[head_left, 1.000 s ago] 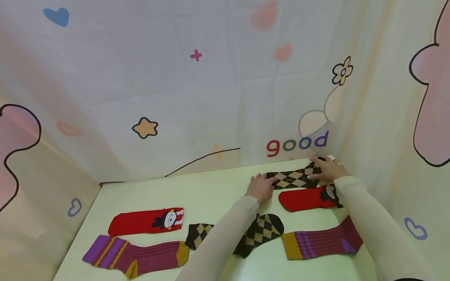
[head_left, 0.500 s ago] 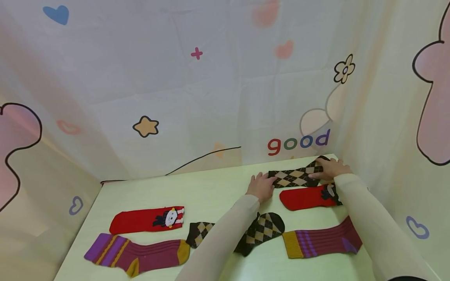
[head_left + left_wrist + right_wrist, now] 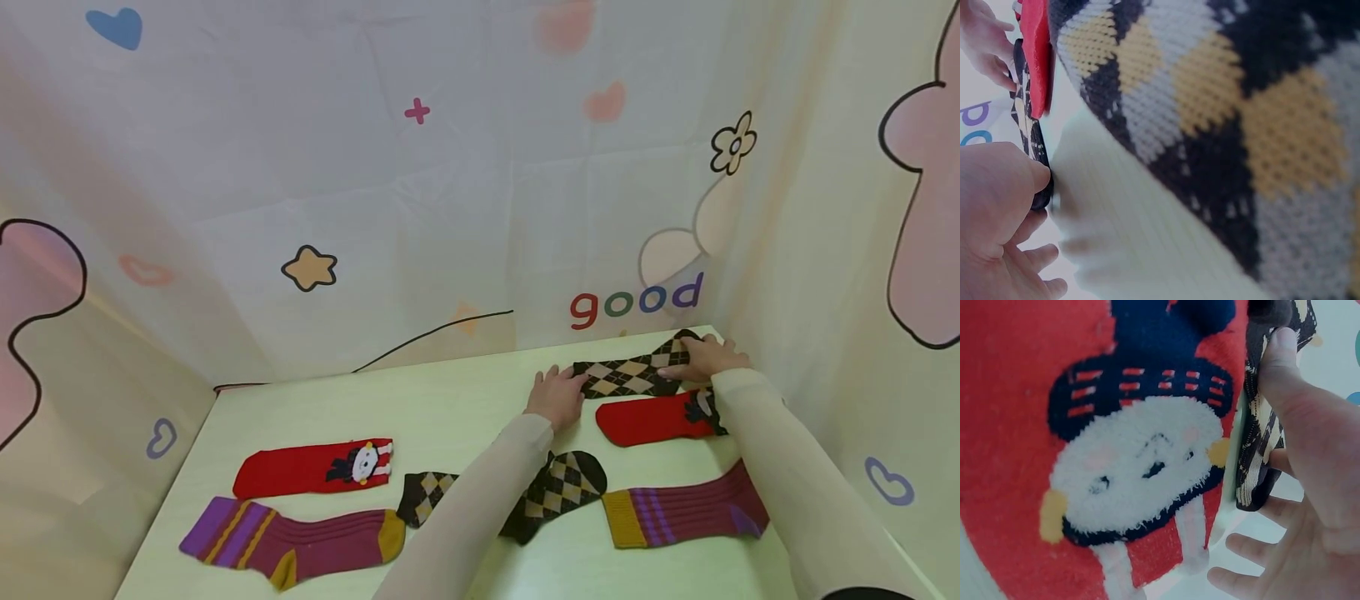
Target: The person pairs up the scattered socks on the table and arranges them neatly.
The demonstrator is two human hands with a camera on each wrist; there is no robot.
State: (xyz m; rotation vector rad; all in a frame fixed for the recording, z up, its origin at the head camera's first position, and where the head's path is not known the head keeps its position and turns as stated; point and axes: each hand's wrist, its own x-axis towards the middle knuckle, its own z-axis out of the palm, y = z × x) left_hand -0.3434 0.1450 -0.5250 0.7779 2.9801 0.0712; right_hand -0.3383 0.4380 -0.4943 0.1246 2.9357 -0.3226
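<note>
In the head view, a black, tan and white argyle sock (image 3: 622, 377) lies flat along the table's back edge at the right. My left hand (image 3: 557, 398) rests at its cuff end; the left wrist view shows the thumb (image 3: 1036, 175) on the cuff and the other fingers spread over the table. At the foot end, my right hand (image 3: 714, 358) touches the sock with thumb and index finger, while its other fingers stretch out straight in the right wrist view. Just in front lies a red sock (image 3: 645, 419) with a cartoon face, partly overlapped by my right sleeve.
A second argyle sock (image 3: 566, 492) lies under my left forearm, partly hidden. Another red sock (image 3: 292, 471) and a maroon-purple sock (image 3: 337, 546) are at the left. A maroon sock with a mustard cuff (image 3: 682, 517) sits front right. A printed curtain (image 3: 420, 208) borders the table.
Both hands stay at the argyle sock's two ends. The right hand's fingers have shifted slightly to the right along the foot end; the other socks keep their places.
</note>
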